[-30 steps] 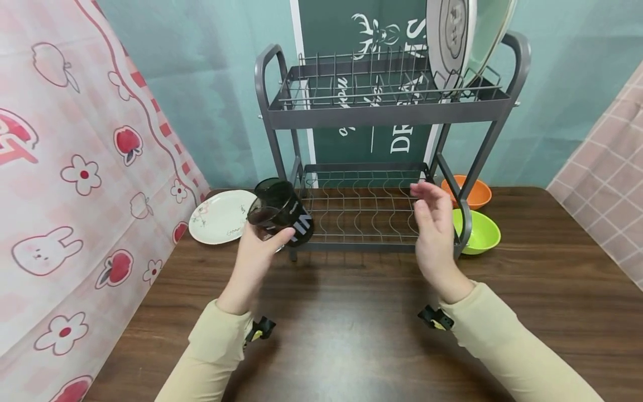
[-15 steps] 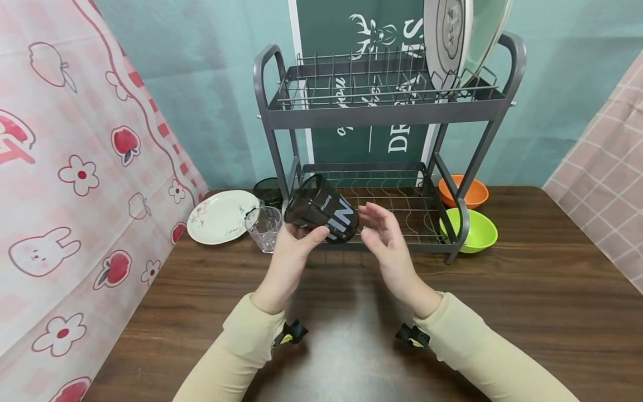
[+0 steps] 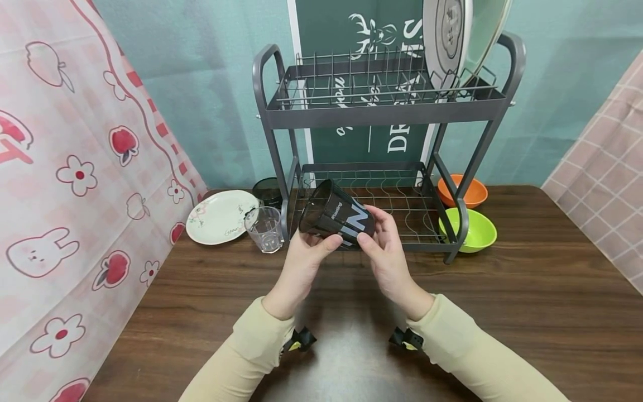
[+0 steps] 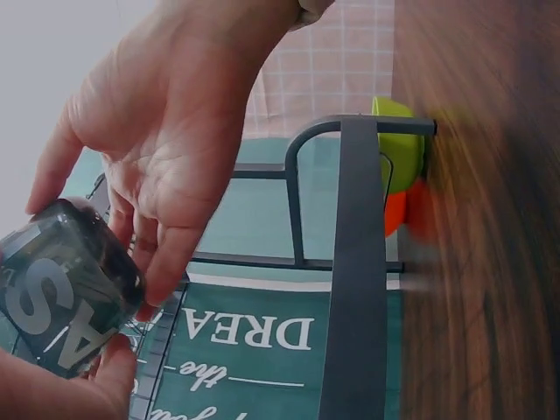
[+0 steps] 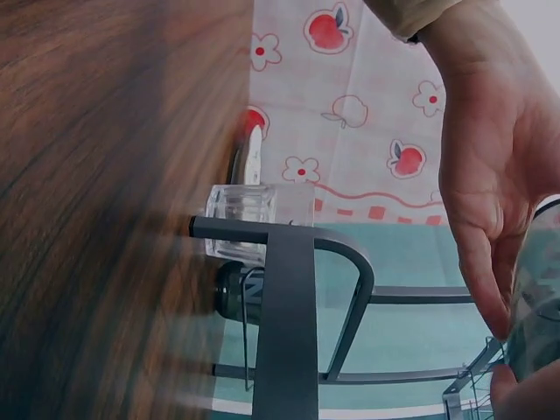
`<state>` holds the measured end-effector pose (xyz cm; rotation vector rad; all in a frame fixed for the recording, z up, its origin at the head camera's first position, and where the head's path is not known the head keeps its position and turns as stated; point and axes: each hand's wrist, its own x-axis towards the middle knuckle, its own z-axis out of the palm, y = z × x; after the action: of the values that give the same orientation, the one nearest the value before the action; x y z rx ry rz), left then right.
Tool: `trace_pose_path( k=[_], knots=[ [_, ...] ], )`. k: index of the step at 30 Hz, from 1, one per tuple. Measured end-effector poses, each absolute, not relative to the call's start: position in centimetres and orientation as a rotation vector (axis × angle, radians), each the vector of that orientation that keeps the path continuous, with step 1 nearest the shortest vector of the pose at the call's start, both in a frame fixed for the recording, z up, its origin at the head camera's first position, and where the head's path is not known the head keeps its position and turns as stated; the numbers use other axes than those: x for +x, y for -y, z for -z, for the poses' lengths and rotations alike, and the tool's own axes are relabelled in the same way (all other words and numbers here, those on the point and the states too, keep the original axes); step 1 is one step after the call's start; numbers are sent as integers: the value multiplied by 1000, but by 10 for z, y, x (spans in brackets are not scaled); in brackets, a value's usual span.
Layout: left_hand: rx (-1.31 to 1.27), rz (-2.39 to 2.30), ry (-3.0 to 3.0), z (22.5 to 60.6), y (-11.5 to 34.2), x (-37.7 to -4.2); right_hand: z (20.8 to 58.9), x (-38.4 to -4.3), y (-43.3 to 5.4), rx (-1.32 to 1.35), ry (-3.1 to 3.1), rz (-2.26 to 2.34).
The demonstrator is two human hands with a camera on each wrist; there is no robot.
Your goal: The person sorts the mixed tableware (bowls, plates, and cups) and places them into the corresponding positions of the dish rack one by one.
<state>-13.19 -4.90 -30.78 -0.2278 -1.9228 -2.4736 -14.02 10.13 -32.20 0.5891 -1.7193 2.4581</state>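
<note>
A dark see-through cup (image 3: 337, 216) with pale lettering is held tilted in front of the dish rack, its mouth to the upper left. My left hand (image 3: 301, 258) grips it near the rim, thumb on the near side and fingers partly hidden behind it. At the base end my right hand (image 3: 389, 254) holds it too, thumb in front and fingers round the far side. The left wrist view shows the cup (image 4: 74, 284) between both hands. Only part of the cup (image 5: 538, 306) enters the right wrist view, at its right edge.
A two-tier dish rack (image 3: 387, 115) stands behind, with plates (image 3: 447, 42) upright at its upper right. Left of it are a clear glass (image 3: 265, 230), another dark cup (image 3: 268, 191) and an oval plate (image 3: 221, 218). Green (image 3: 479, 231) and orange bowls (image 3: 472, 192) sit right.
My left hand has carried the dark cup rightward, away from the other cups. My right hand has come left and now grips its base. The clear glass stays on the table.
</note>
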Motion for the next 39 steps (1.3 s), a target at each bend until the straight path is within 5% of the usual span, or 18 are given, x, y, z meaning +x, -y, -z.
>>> trace_pose_path(
  k=[8, 21, 39],
  knots=[
    [-350, 2251, 2156, 313, 53, -139, 313, -145, -117, 448, 1633, -2424],
    [-58, 1788, 1936, 315, 93, -193, 292, -169, -166, 323, 1840, -2075],
    [-12, 1809, 2067, 317, 98, -238, 271, -203, -200, 249, 2588, -1177]
  ],
)
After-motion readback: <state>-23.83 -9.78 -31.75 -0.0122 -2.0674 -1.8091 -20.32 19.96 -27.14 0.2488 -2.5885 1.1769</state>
